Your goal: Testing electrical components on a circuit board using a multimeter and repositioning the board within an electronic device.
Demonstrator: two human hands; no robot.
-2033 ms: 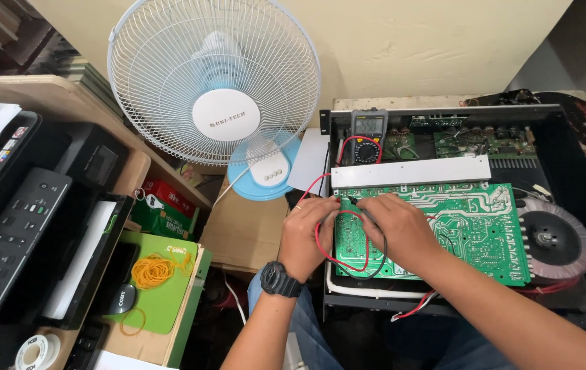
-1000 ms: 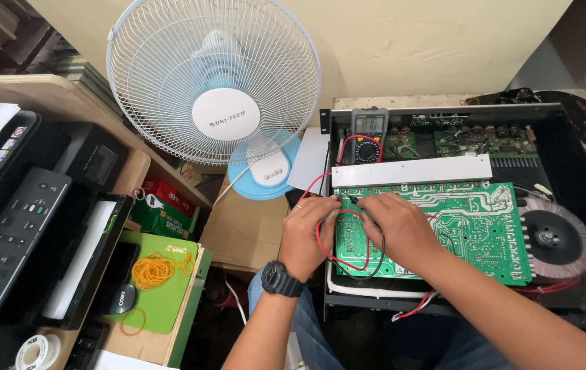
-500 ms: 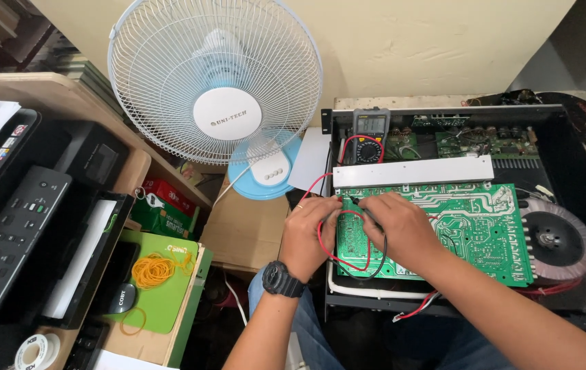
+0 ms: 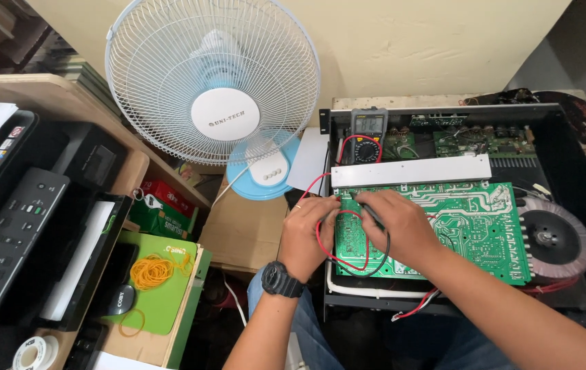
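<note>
— Where did your one camera sit?

— You wore it on your head, and it looked steeply down and forward at the green circuit board (image 4: pixel 457 226), close enough that your left hand (image 4: pixel 308 236) and right hand (image 4: pixel 397 229) filled the middle.

— How wide?

— It took in the fan (image 4: pixel 214 89) and printer (image 4: pixel 12 226) to your left.

glossy green circuit board (image 4: pixel 464 226), matt black metal chassis (image 4: pixel 567 137).

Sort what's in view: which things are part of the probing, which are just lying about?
In use: left hand, right hand, green circuit board, multimeter, red lead, black lead.
Lying about: fan, printer, rubber bands, tape roll.
</note>
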